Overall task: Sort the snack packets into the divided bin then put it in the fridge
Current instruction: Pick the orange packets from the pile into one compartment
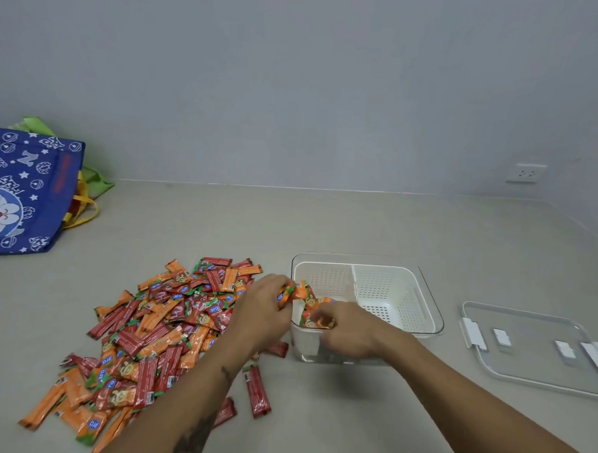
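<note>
The divided bin (366,297) sits on the beige counter (342,224), a clear outer tub with a white perforated basket insert (390,292) split by a white partition (354,283) into a left and a right compartment; the right compartment shows only its bare mesh floor, while the near end of the left one holds a small cluster of orange packets (313,309) with a cartoon print. Left of the bin, a loose heap of snack packets (156,326) spreads across the counter, orange ones and red ones mixed together; one red packet (257,392) lies apart at the heap's near right edge, just beside the left forearm. The bin's clear lid (539,349) lies flat to the right, apart from the bin, with white clips on it.

The left hand (263,310) is curled at the bin's left rim, its fingers closed round a bunch of orange packets (289,292) that juts over the edge into the left compartment; the right hand (348,331) reaches into that same compartment from the near side, fingers bent down onto the packets lying there, though whether it pinches one or merely presses on them I cannot tell.

Back left, against the grey wall, a blue cartoon-print tote bag (25,190) leans with a green bag (97,180) behind it; a white wall socket (526,173) sits at the far right.
</note>
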The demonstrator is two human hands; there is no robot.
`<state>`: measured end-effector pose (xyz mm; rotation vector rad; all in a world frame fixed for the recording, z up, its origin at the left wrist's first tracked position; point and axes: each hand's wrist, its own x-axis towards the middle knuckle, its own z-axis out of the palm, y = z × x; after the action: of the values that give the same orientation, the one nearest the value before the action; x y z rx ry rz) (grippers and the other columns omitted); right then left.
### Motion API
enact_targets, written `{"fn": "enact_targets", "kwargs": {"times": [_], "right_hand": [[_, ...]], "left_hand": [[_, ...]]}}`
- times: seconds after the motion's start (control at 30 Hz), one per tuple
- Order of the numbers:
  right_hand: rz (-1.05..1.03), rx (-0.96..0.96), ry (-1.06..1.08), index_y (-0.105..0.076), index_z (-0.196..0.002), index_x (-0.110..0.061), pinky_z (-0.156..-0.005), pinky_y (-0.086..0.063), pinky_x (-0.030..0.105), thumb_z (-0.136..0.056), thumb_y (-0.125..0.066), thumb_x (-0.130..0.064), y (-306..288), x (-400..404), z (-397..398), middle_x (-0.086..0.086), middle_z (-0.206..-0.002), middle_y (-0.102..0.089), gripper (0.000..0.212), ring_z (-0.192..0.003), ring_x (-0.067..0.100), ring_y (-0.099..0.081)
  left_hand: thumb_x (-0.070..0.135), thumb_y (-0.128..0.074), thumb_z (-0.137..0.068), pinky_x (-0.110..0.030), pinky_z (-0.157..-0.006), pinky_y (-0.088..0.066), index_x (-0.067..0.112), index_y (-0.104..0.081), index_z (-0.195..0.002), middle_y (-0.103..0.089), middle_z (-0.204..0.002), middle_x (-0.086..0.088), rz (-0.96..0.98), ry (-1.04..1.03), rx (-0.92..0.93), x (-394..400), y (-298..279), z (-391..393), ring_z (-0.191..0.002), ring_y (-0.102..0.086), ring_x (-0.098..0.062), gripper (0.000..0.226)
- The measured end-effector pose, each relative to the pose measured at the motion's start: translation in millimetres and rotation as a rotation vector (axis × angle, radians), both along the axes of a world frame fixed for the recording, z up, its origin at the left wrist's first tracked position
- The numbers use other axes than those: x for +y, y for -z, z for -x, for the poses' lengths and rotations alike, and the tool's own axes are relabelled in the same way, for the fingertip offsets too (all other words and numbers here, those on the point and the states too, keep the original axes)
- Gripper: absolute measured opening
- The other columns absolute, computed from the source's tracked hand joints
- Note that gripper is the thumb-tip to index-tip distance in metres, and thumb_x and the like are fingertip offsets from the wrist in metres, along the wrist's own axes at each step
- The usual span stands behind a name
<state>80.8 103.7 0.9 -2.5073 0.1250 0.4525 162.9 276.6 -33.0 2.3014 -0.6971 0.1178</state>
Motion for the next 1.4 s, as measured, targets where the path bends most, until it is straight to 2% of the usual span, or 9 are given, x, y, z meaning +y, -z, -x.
{"fn": "enact_targets", "kwargs": {"times": [0.13,0.27,0.37,0.47,0.87,1.03,1.17,1.3,1.4], "right_hand": [[0.418,-0.189,-0.115,-0.055,-0.111,-0.027,-0.076,-0.042,0.033,-0.083,-0.058,-0.030,23,11,14,0.001,-0.116,-0.064,0.028,-0.107,0.030,-0.061],[0.510,-0.362,-0.082,-0.060,-0.106,-0.024,-0.070,-0.041,0.033,-0.084,-0.061,-0.027,36,14,13,0.002,-0.107,-0.068,0.022,-0.098,0.030,-0.065],[0.516,-0.409,-0.081,-0.063,-0.111,-0.023,-0.072,-0.045,0.032,-0.083,-0.063,-0.025,38,12,13,0.003,-0.103,-0.068,0.028,-0.095,0.030,-0.066],[0.506,-0.427,-0.084,-0.060,-0.114,-0.022,-0.072,-0.044,0.033,-0.083,-0.063,-0.024,40,11,13,0.004,-0.102,-0.067,0.031,-0.094,0.030,-0.066],[0.455,-0.471,-0.095,-0.057,-0.110,-0.027,-0.069,-0.041,0.034,-0.085,-0.054,-0.029,51,6,13,0.000,-0.108,-0.069,0.026,-0.098,0.030,-0.066],[0.312,-0.457,0.008,-0.059,-0.117,-0.032,-0.080,-0.046,0.034,-0.085,-0.053,-0.035,41,15,10,-0.003,-0.117,-0.067,0.032,-0.106,0.024,-0.061],[0.162,-0.587,0.011,-0.056,-0.118,-0.028,-0.085,-0.050,0.037,-0.084,-0.060,-0.031,24,54,-4,-0.003,-0.110,-0.062,0.035,-0.098,0.020,-0.059],[0.045,-0.674,-0.031,-0.056,-0.117,-0.026,-0.084,-0.049,0.036,-0.080,-0.056,-0.026,22,121,-23,-0.005,-0.105,-0.058,0.037,-0.096,0.016,-0.057],[-0.008,-0.574,-0.091,-0.058,-0.119,-0.023,-0.089,-0.045,0.032,-0.080,-0.056,-0.023,45,170,-35,-0.003,-0.112,-0.058,0.039,-0.103,0.015,-0.054]], "left_hand": [[0.027,-0.058,-0.083,-0.038,-0.072,-0.053,0.024,-0.066,-0.093,-0.069,-0.089,0.004,-0.055,-0.008,0.074,-31,-24,-21,-0.082,-0.061,-0.022,0.012],[0.027,-0.065,-0.081,-0.040,-0.076,-0.053,0.018,-0.063,-0.091,-0.066,-0.092,-0.002,-0.256,0.045,0.225,-70,-39,-38,-0.085,-0.060,-0.026,0.014],[0.025,-0.072,-0.078,-0.030,-0.075,-0.051,0.019,-0.061,-0.116,-0.060,-0.114,-0.004,-0.397,0.103,0.381,-90,-38,-42,-0.096,-0.059,-0.023,0.040],[0.026,-0.068,-0.082,-0.029,-0.086,-0.051,0.020,-0.052,-0.135,-0.057,-0.129,-0.004,-0.500,0.130,0.370,-96,-35,-46,-0.108,-0.057,-0.022,0.056],[0.016,-0.055,-0.095,-0.030,-0.078,-0.055,0.020,-0.068,-0.110,-0.066,-0.101,0.005,-0.078,-0.089,0.201,3,-31,4,-0.085,-0.065,-0.012,0.020],[0.014,-0.057,-0.095,-0.024,-0.053,-0.048,0.030,-0.068,-0.093,-0.069,-0.077,0.005,0.036,-0.167,0.181,87,-16,17,-0.054,-0.057,-0.010,0.020],[0.011,-0.056,-0.094,-0.040,-0.064,-0.056,0.030,-0.069,-0.090,-0.072,-0.080,0.002,0.098,-0.290,0.214,161,0,17,-0.067,-0.066,-0.019,0.023],[0.011,-0.056,-0.093,-0.034,-0.059,-0.055,0.031,-0.069,-0.088,-0.071,-0.085,0.009,0.085,-0.387,0.254,226,25,11,-0.064,-0.064,-0.014,0.024],[0.009,-0.055,-0.090,-0.024,-0.057,-0.051,0.026,-0.070,-0.089,-0.069,-0.080,0.008,0.052,-0.430,0.269,266,45,8,-0.059,-0.059,-0.007,0.023]]}}
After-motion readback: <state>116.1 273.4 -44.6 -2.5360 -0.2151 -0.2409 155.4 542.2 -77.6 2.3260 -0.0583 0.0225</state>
